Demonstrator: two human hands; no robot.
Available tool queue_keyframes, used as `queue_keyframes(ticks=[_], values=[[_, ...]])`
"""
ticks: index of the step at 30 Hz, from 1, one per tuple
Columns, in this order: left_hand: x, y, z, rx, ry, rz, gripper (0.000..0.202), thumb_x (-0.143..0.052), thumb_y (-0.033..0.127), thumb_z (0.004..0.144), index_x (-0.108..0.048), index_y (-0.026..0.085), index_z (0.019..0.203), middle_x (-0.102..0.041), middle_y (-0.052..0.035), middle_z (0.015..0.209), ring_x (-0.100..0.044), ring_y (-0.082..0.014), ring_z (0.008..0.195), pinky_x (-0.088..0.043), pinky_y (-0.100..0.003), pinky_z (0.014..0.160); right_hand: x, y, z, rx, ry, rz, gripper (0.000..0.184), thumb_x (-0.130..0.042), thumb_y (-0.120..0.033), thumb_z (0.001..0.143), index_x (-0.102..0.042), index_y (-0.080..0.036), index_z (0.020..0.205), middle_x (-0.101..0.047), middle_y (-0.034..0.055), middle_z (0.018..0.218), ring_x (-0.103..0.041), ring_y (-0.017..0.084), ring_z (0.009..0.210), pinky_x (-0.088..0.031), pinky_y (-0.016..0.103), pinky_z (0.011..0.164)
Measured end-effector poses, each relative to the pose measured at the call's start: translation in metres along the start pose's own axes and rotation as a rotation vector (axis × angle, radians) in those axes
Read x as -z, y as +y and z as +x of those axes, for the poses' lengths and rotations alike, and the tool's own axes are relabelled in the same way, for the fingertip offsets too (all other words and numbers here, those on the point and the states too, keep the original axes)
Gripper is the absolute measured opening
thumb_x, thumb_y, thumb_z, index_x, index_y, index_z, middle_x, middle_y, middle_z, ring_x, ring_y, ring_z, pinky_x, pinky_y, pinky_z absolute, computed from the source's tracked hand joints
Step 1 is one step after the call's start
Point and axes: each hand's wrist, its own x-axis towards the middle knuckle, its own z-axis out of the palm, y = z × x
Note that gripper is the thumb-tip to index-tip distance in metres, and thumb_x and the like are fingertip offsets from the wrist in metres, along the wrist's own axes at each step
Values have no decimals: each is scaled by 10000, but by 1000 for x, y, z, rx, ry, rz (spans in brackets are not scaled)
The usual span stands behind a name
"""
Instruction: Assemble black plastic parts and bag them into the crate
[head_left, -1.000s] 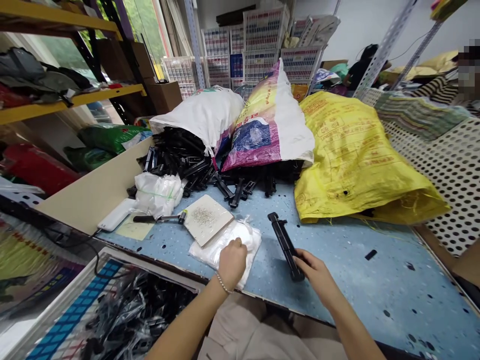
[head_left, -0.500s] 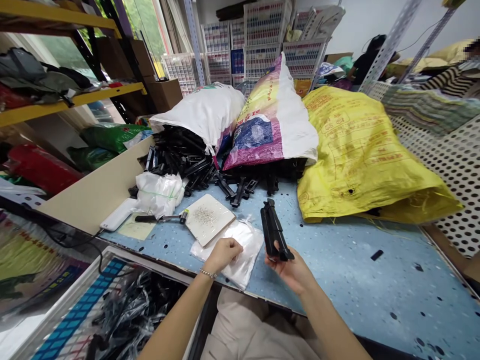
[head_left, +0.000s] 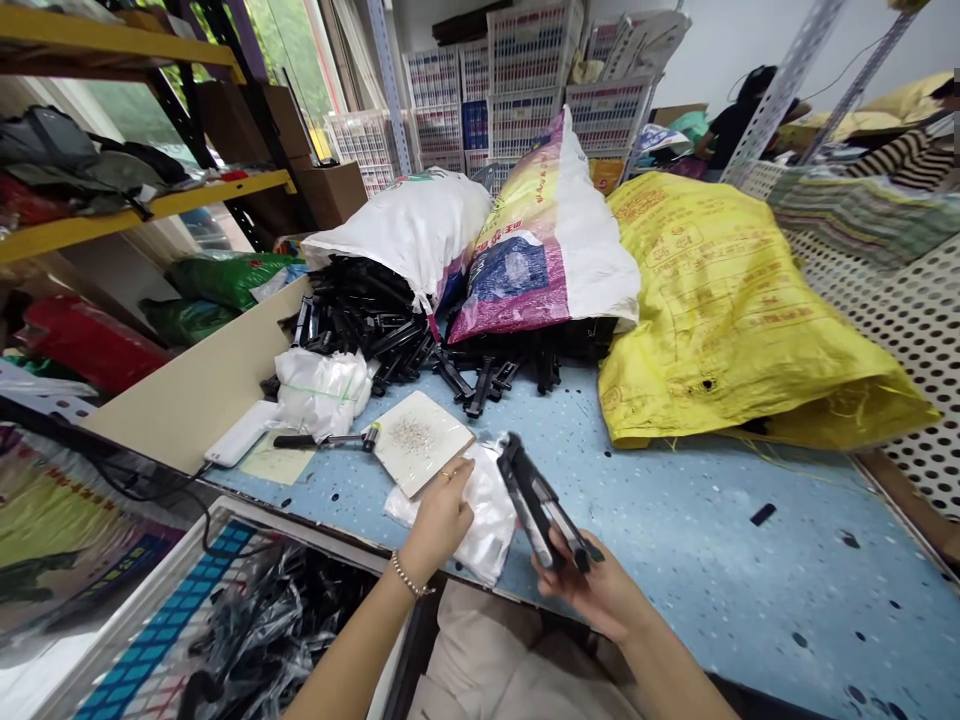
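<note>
My right hand [head_left: 589, 590] holds a long black plastic part [head_left: 544, 505] from below, tilted with its far end up to the left. The part has two parallel arms with a gap between them. My left hand [head_left: 442, 510] is at the lower right edge of a pale square tile [head_left: 397, 465], its fingers drawn together and the index reaching forward. Whether something tiny is between those fingertips cannot be made out. Small light bits [head_left: 416, 437] are scattered on the tile. Partly beneath the tile and left hand lies a white plastic bag packet [head_left: 487, 520].
A small hammer [head_left: 330, 440] lies left of the tile, near a white power-bank-like box [head_left: 240, 435] and bundled clear bags [head_left: 322, 390]. Behind, black parts [head_left: 390, 345] spill from a white sack [head_left: 412, 225]. A yellow sack [head_left: 735, 330] stands right. Below left is a crate [head_left: 172, 600] of wrapped black pieces.
My left hand has moved forward to the tile's edge, its index finger now extended. My right hand has come slightly lower, turning the black part and tilting it further left.
</note>
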Motion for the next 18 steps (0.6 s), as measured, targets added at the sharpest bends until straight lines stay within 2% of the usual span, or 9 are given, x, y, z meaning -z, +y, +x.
queue_keyframes(ticks=[3, 5, 6, 9, 12, 13, 16, 18], values=[[1, 1, -1, -8, -67, -143, 684, -421, 3, 704, -420, 163, 1370, -405, -140, 1425, -526, -218, 1183, -525, -330, 902, 16, 11, -16, -291, -153, 157, 318, -739, -416, 718, -665, -146, 869, -599, 5, 651, -493, 78, 513, -486, 202, 516], [3, 9, -6, -58, -113, -175, 738, -407, -7, 692, -371, 178, 1406, -363, -128, 1463, -486, -223, 1236, -509, -344, 945, 17, 20, -11, -369, -187, 251, 348, -744, -426, 712, -662, -137, 888, -602, 0, 689, -490, 46, 526, -463, 139, 523], [5, 14, -10, -88, -128, -173, 763, -396, -16, 685, -349, 185, 1419, -348, -119, 1476, -446, -225, 1279, -475, -366, 1000, 14, 23, -6, -356, -176, 268, 362, -751, -432, 701, -661, -136, 890, -605, -2, 703, -487, 35, 528, -450, 119, 521], [7, 34, -27, -167, -176, -163, 806, -378, -27, 684, -283, 197, 1453, -329, -102, 1495, -349, -223, 1361, -362, -413, 1111, -4, 29, 12, -153, -61, 107, 370, -751, -441, 688, -660, -151, 899, -607, -8, 701, -478, 46, 515, -437, 135, 487], [9, 53, -46, -230, -262, -199, 817, -383, -22, 690, -255, 202, 1464, -312, -97, 1508, -348, -214, 1365, -362, -387, 1115, -21, 28, 21, 120, 97, -248, 327, -743, -435, 677, -655, -185, 868, -604, -15, 684, -500, 99, 537, -440, 192, 454], [10, 57, -52, -254, -289, -218, 817, -379, -25, 686, -265, 209, 1461, -319, -89, 1506, -355, -207, 1361, -366, -376, 1112, -25, 28, 21, 169, 122, -322, 307, -737, -432, 676, -649, -191, 845, -601, -16, 677, -516, 116, 560, -448, 206, 462], [11, 68, -63, -300, -338, -283, 788, -359, -31, 685, -340, 237, 1426, -406, -67, 1455, -406, -189, 1324, -382, -357, 1095, -33, 29, 14, 218, 128, -333, 277, -666, -449, 723, -628, -193, 821, -614, -4, 705, -567, 156, 666, -499, 254, 572], [14, 73, -68, -266, -304, -310, 713, -366, -18, 687, -453, 240, 1346, -491, -73, 1374, -483, -189, 1248, -423, -344, 1048, -40, 32, 5, 288, 130, -368, 273, -627, -428, 757, -631, -196, 901, -644, 18, 803, -594, 183, 786, -516, 306, 715]])
